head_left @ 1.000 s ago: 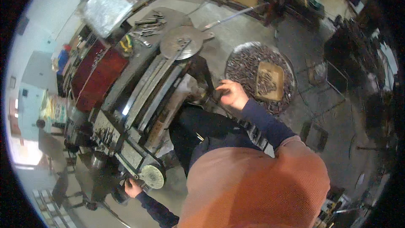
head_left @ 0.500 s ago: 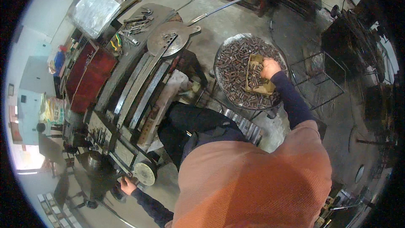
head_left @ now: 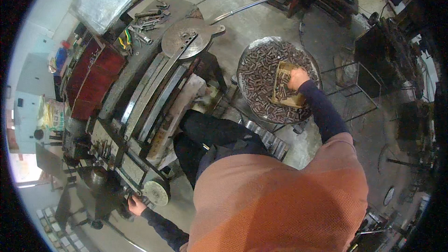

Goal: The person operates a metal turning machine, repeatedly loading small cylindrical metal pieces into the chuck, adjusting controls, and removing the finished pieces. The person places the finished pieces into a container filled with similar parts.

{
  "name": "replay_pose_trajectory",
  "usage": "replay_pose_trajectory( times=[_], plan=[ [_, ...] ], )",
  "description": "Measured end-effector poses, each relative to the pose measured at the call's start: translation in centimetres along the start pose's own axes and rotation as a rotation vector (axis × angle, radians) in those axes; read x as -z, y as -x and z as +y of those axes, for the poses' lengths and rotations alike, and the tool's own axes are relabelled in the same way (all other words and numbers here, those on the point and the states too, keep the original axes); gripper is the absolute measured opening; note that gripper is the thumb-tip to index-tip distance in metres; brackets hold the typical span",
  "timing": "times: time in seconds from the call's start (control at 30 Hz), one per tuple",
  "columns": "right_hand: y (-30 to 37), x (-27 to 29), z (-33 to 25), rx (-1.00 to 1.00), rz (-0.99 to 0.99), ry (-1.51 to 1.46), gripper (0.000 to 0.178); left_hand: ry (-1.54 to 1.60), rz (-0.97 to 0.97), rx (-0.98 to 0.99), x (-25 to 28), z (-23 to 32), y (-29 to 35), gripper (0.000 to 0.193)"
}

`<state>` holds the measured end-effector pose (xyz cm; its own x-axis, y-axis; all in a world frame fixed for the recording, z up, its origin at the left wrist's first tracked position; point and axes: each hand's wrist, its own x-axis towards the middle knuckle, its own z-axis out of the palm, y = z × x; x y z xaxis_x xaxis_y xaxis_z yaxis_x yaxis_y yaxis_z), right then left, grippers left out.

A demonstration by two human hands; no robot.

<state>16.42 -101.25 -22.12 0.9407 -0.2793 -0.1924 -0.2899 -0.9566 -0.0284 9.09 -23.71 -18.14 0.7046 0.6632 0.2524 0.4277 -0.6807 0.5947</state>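
At the lower left, my left hand (head_left: pixel 136 205) is closed at the near end of a long metal machine (head_left: pixel 154 107), beside a pale round disc (head_left: pixel 156 193). Its fingertips are hidden against dark machine parts, so what they grip is unclear. My right hand (head_left: pixel 298 79) reaches into a yellowish open box (head_left: pixel 293 99), fingers curled down among small metal cylinders. Whether it holds some of them cannot be made out. The box rests on a heap of the same metal cylinders (head_left: pixel 261 86) that fills a large round tray (head_left: pixel 241 91).
A flat round metal plate (head_left: pixel 186 39) with a lug tops the machine's far end. Pliers (head_left: pixel 125 40) and wrenches (head_left: pixel 150 21) lie beside it. A red metal box (head_left: pixel 95 81) stands left. Right of the tray is a thin metal frame (head_left: pixel 368 81); a long rod (head_left: pixel 252 7) extends behind.
My right hand has shifted slightly left and down within the box. My left hand has moved a little to the left along the machine's end. The view has tilted slightly.
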Motion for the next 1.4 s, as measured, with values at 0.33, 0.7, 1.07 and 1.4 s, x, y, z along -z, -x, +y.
replay_pose_trajectory(
  times=[0.33, 0.7, 1.07, 1.4],
  plan=[
    [0.6, 1.2, -1.1, -0.183, -0.02, -0.174, 0.037, 0.208, -0.12, -0.032, -0.3, -2.1, -0.8, 0.037],
    [5.3, 11.4, -20.0, 0.828, 0.102, -1.156, 0.052, 0.567, -0.261, -0.136, 7.9, 16.0, 3.1, 0.025],
    [7.6, 14.3, -39.2, 1.489, -0.347, -1.32, 0.071, 1.362, -0.955, 0.08, -1.1, 24.0, 6.8, 0.037],
    [8.6, 15.6, -44.3, 1.71, -0.046, -0.925, 0.048, 1.094, -0.643, -0.017, 0.7, 22.1, 4.7, 0.029]
  ],
)
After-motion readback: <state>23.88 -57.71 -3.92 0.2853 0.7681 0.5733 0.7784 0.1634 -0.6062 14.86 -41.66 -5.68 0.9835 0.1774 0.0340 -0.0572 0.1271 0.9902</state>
